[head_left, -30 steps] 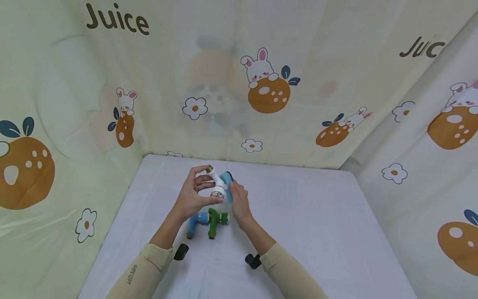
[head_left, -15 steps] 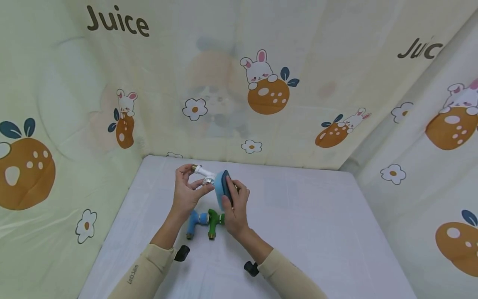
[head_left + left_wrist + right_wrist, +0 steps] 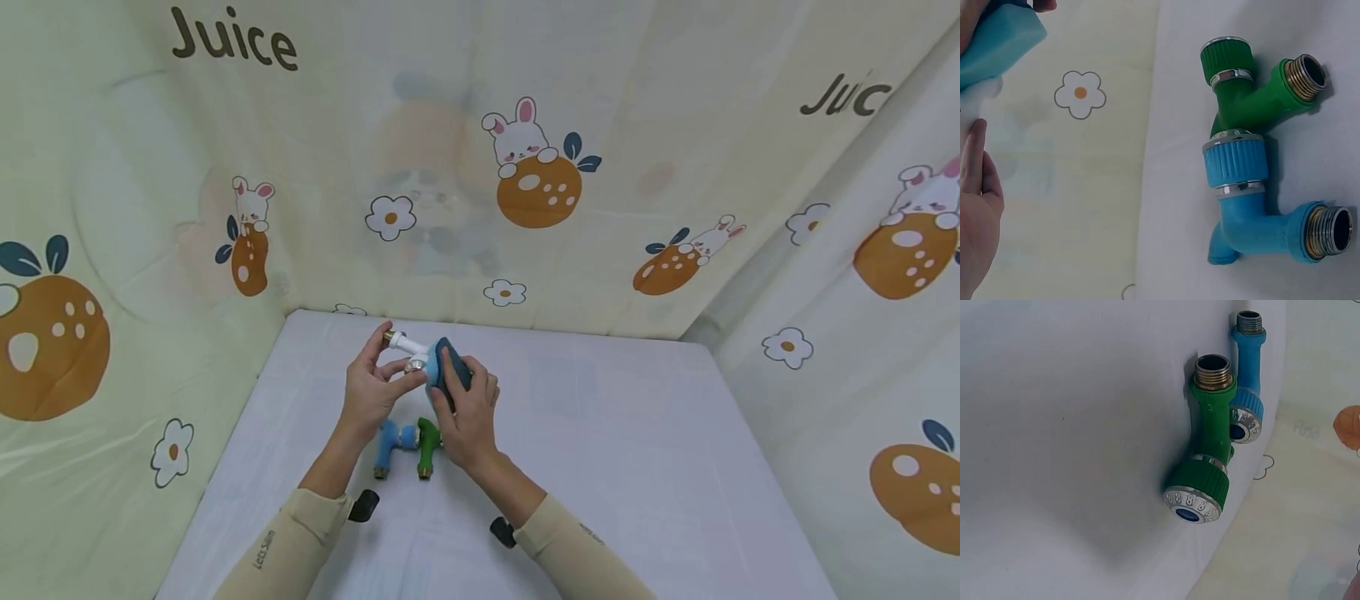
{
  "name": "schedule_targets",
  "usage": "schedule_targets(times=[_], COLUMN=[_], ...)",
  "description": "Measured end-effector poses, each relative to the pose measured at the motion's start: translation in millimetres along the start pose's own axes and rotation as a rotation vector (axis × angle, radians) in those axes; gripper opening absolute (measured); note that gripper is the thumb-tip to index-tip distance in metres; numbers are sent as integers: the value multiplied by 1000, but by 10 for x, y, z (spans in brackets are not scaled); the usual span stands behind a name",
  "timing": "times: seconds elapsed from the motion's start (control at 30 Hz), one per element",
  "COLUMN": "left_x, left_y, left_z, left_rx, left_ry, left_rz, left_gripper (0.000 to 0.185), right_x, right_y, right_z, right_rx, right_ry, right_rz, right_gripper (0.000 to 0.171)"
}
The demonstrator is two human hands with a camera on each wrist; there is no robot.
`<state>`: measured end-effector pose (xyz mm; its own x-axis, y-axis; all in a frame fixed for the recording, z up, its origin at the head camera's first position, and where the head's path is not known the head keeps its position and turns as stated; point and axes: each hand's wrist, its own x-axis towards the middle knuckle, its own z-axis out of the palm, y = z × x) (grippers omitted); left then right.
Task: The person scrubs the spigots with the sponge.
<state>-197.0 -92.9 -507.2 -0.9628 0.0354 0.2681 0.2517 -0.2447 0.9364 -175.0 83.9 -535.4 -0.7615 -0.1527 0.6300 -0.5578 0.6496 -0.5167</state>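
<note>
My left hand (image 3: 369,392) grips a white tap (image 3: 411,345) above the table, fingers at its brass threaded end and thumb by its silver-faced knob. In my right hand (image 3: 471,410) is a sponge (image 3: 455,377), light blue with a dark blue layer, pressed against the tap's right side. The left wrist view catches the sponge (image 3: 1004,44) over the white tap (image 3: 979,97), both cut by the frame edge. Below the hands lie a blue tap (image 3: 387,446) and a green tap (image 3: 427,448), side by side; the right hand hides the green knob in the head view.
The taps lie on a table (image 3: 637,450) covered in white cloth. A printed curtain (image 3: 600,275) hangs behind it and along both sides. Black wrist camera mounts (image 3: 364,506) stick out from both sleeves, low over the table.
The white tap has tilted and shifted left and up in the left hand. The right hand has turned and moved slightly left, bringing the sponge's dark side into view against the tap.
</note>
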Motion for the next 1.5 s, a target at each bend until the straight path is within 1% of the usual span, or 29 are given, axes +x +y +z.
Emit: schedule_targets(times=[0.07,0.17,0.37,0.5,0.6,0.73,0.87,0.93,1.03,1.13,1.2,1.27,1.4,1.47,1.5], left_x=[-7,-19,-29,-33,-36,-39,-38,-34,-24,-23,-30,-40,-54,-55,-54], left_y=[-2,-3,-1,9,13,16,20,21,14,11,11,10,-1,-3,2], left_z=[5,21,61,85,99,111,131,142,144,128,110,89,56,48,46], left_rx=[-15,-17,21,35,26,-7,-71,-105,-151,-154,-121,-65,125,223,263], left_ry=[6,7,4,-4,-8,-8,-18,-23,-28,-37,-47,-71,-185,-247,-273], left_rz=[-1,-1,-11,-21,-28,-29,-34,-46,-84,-127,-156,-188,-237,-240,-238], left_gripper=[100,102,105,106,105,100,93,91,86,81,77,71,51,41,39], right_x=[22,50,75,99,123,163,185,186,189,186,181,180,201,212,214], right_y=[13,36,89,121,135,125,102,97,99,93,93,90,90,98,105], right_z=[3,10,26,38,45,37,15,5,-2,-13,-19,-29,-47,-52,-50], right_rx=[-41,-46,8,41,82,180,325,406,500,546,551,563,577,580,579], right_ry=[-9,-24,-42,-27,-17,-24,-28,-21,1,19,27,29,25,17,13], right_rz=[2,45,150,202,246,340,473,525,558,580,597,615,619,614,610], right_gripper=[59,57,54,52,51,52,57,60,60,58,58,59,60,59,59])
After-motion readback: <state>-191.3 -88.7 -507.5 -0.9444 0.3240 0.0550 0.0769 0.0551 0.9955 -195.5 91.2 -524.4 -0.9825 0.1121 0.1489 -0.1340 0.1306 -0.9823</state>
